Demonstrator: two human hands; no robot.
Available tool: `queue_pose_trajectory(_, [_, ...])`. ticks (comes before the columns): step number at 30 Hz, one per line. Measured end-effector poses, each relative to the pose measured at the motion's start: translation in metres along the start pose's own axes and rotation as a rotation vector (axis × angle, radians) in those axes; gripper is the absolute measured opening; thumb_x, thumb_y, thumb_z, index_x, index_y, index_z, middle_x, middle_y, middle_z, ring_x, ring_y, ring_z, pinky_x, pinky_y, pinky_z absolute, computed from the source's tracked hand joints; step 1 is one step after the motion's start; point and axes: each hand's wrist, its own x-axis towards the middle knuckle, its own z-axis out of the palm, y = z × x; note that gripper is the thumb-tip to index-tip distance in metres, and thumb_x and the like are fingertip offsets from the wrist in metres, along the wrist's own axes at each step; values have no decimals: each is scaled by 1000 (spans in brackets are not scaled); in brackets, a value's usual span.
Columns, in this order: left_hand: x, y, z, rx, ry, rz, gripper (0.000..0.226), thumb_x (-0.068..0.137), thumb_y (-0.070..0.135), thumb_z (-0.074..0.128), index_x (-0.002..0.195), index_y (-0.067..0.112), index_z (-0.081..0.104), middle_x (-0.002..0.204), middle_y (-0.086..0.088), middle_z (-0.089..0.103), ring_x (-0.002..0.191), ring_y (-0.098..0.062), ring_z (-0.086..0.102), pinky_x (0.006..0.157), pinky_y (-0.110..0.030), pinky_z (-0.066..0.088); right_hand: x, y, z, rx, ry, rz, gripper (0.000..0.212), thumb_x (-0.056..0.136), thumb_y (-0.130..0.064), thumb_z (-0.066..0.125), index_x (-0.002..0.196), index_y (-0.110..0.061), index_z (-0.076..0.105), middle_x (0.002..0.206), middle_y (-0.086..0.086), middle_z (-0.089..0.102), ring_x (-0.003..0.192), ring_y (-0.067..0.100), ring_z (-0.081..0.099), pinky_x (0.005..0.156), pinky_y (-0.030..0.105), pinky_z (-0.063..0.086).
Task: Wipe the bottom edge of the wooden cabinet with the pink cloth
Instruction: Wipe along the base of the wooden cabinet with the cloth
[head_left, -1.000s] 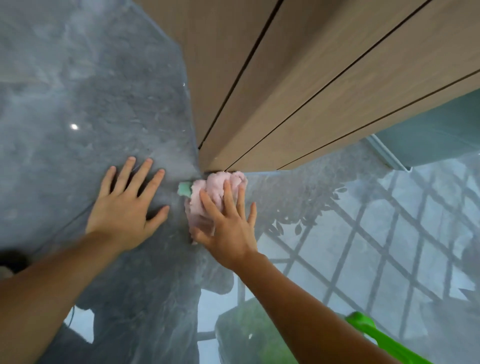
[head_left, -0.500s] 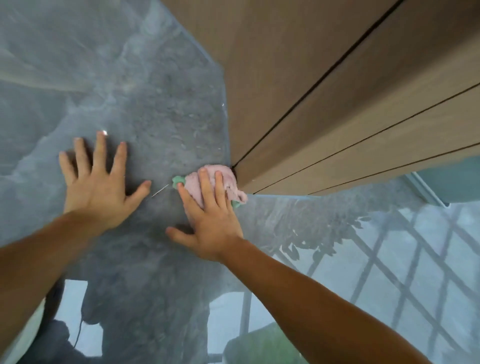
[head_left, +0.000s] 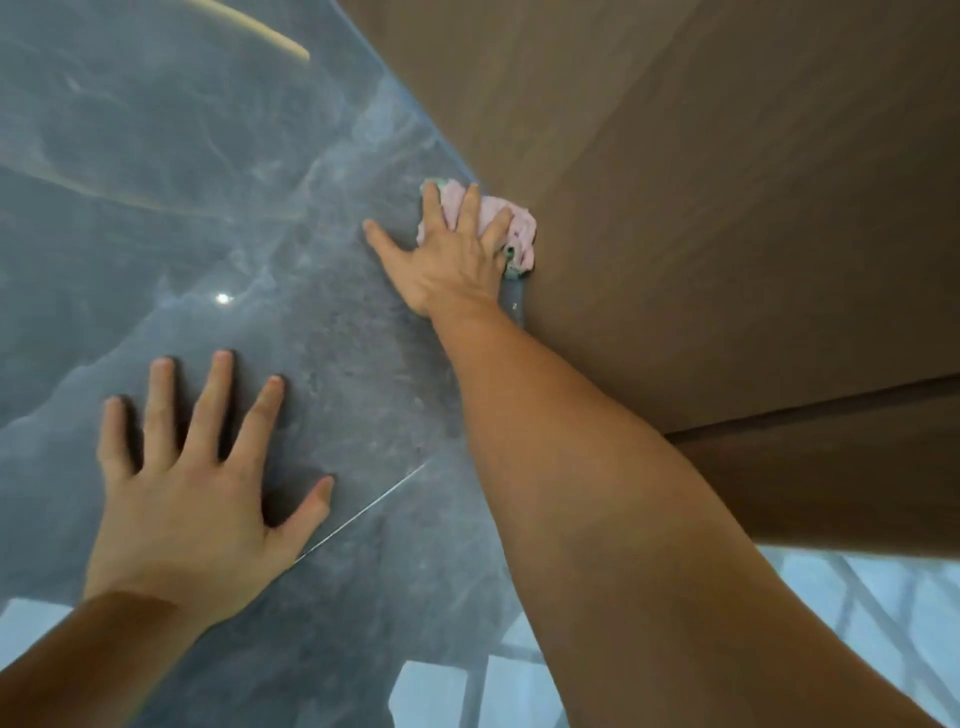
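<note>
A pink cloth (head_left: 511, 223) with a green trim is bunched against the foot of the wooden cabinet (head_left: 701, 182), where its side panel meets the floor. My right hand (head_left: 452, 260) lies on top of the cloth with fingers spread, pressing it to the cabinet's bottom edge; the thumb rests on the floor. My left hand (head_left: 202, 488) is flat on the floor at lower left, fingers apart, holding nothing. The cabinet fills the upper right, with a dark seam between panels at the right.
The floor (head_left: 156, 208) is glossy grey marble-look tile with a thin grout line (head_left: 363, 514) running near my left hand. Window reflections show at the bottom edge. A light glint (head_left: 222, 298) sits on the floor at the left.
My right hand has slid the cloth from the cabinet's corner farther along the side panel's bottom edge, away from me. My left hand stays planted on the floor. The camera has moved closer.
</note>
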Motion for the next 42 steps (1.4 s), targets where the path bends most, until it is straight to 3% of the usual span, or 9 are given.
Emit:
queue_pose_trajectory(8, [1,5,-18,-6,-107,-29,95,82,79,32,155,18,39,169,-18,26,155,-52,15,123,-65,5,-105,15,6,-25,-131,-65,95,78,-83,35,155,-41,0,167,1,-15,146,43,-26,115,59,-14])
queue_pose_trajectory(10, [3,6,-23,3,-140,-31,95,83,79,30,156,19,37,169,-18,25,155,-51,14,123,-66,5,-118,12,6,-132,-166,-90,94,77,-84,30,155,-41,2,167,4,-14,146,47,-19,111,63,-16])
queue_pose_trajectory(13, [3,7,-24,-19,-157,-40,95,83,77,34,156,17,38,168,-19,26,155,-52,13,122,-67,6,-105,8,-3,-242,-36,-139,87,76,-85,21,152,-44,19,167,5,-12,144,51,-10,101,68,-15])
queue_pose_trajectory(16, [2,7,-20,-24,-118,-38,95,81,75,40,155,15,41,168,-20,28,154,-53,15,122,-68,7,-91,13,7,-174,-34,-124,84,74,-89,21,149,-54,12,165,2,-22,141,53,-29,97,78,-21])
queue_pose_trajectory(19, [2,5,-15,-34,-75,-15,94,82,74,41,155,15,41,168,-20,27,154,-53,15,122,-67,6,-87,15,22,-168,43,-111,85,73,-90,22,150,-54,12,168,2,-8,144,51,-25,100,81,-17])
queue_pose_trajectory(22, [0,5,-14,-43,-81,-16,95,81,74,41,155,16,39,168,-20,26,155,-53,13,123,-66,3,-60,14,19,-178,78,-179,82,76,-88,21,150,-52,18,168,-1,4,150,44,-10,108,77,-10])
queue_pose_trajectory(28, [2,6,-17,-53,-55,-15,93,82,74,40,153,14,43,166,-22,32,152,-55,19,123,-66,4,-1,20,-13,-236,-49,-294,76,81,-84,26,150,-56,10,168,-10,-7,151,34,-18,116,66,-10])
queue_pose_trajectory(35, [2,9,-28,-58,-147,-34,94,83,76,37,155,16,41,167,-20,28,159,-47,4,124,-67,5,-86,49,-9,-174,-118,-213,83,78,-84,25,152,-51,9,168,-1,-8,152,34,-15,120,56,-11])
queue_pose_trajectory(42, [8,13,-42,-74,-294,-56,95,85,78,30,159,18,30,171,-19,18,158,-50,4,124,-68,1,-140,52,3,-257,-242,-122,95,73,-90,20,153,-46,-6,166,4,-20,149,37,-24,117,58,-17])
